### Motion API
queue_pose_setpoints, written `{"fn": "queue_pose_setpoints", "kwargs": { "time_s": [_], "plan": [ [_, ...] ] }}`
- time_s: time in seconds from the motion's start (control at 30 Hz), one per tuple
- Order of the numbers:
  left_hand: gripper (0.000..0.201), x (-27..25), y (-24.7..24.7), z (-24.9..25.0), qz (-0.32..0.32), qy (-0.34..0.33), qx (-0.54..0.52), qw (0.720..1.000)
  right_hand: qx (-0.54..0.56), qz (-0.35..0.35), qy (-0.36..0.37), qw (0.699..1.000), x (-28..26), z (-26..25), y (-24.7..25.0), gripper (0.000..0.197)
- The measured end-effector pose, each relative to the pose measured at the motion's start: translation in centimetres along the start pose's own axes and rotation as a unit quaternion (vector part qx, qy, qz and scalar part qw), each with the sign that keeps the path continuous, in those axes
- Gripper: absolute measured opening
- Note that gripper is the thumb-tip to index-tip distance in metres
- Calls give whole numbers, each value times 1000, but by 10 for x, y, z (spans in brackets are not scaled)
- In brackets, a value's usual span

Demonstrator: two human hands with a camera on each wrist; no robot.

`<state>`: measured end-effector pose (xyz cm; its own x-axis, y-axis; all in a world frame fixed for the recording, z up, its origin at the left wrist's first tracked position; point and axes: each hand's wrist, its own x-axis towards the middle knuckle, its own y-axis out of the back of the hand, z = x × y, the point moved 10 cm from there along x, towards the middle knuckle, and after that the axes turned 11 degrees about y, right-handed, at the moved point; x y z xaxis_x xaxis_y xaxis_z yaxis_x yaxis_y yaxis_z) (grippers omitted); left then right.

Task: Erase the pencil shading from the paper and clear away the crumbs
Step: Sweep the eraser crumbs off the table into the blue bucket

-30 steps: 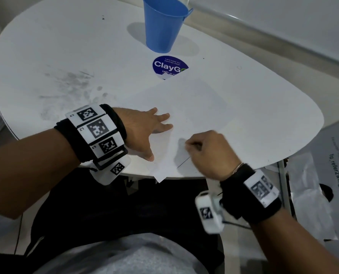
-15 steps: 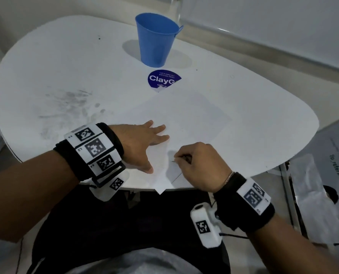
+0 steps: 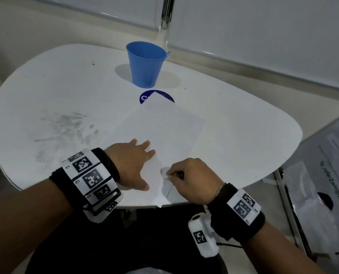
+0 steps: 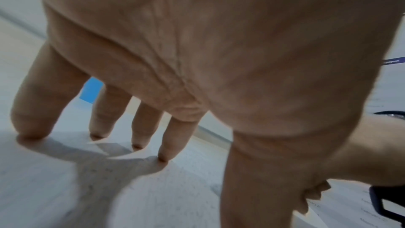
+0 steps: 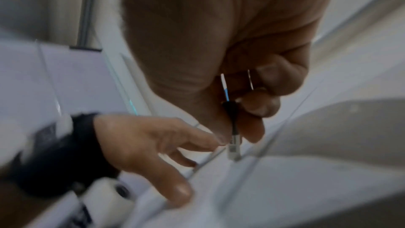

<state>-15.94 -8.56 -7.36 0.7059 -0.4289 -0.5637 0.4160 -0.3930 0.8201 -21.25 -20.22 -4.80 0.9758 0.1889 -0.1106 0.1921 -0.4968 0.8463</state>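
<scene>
Right hand (image 3: pixel 192 179): lower centre of the head view, fingers curled and pinching a small white eraser (image 3: pixel 165 174), which is pressed onto the paper (image 3: pixel 164 131) near its lower corner. In the right wrist view the eraser (image 5: pixel 233 147) is seen as a sleeved stub with its tip on the sheet.

Left hand (image 3: pixel 133 165): just left of the right hand, laid flat with fingers straight and spread; the sheet is held down by it. In the left wrist view the fingertips (image 4: pixel 163 158) are seen resting on the paper.

Paper: centre of the head view, lying diagonally on the white table (image 3: pixel 243 135), its lower corner overhanging the near edge, its upper corner laid over a dark blue round sticker (image 3: pixel 144 97). No heavy shading is made out on the sheet; a thin dark line (image 3: pixel 170 190) is seen below the eraser.

Blue bucket (image 3: pixel 145 65): upper centre, upright, well apart from the sheet.

Grey smudges (image 3: pixel 65 125): left part of the table.

Progress, as judged: erasing is under way at the lower corner; crumbs cannot be made out, and clearing them is taken as not yet done.
</scene>
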Motion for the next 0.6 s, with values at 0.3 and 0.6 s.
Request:
{"fn": "queue_pose_setpoints", "kwargs": {
  "time_s": [0.3,0.6],
  "plan": [
    [84,-4,10,-5,35,26,35,998,9,27,7,1000,0,-3,5,13],
    [50,-4,24,-15,69,38,2,997,-43,16,41,998,13,-19,2,2]
  ]
}}
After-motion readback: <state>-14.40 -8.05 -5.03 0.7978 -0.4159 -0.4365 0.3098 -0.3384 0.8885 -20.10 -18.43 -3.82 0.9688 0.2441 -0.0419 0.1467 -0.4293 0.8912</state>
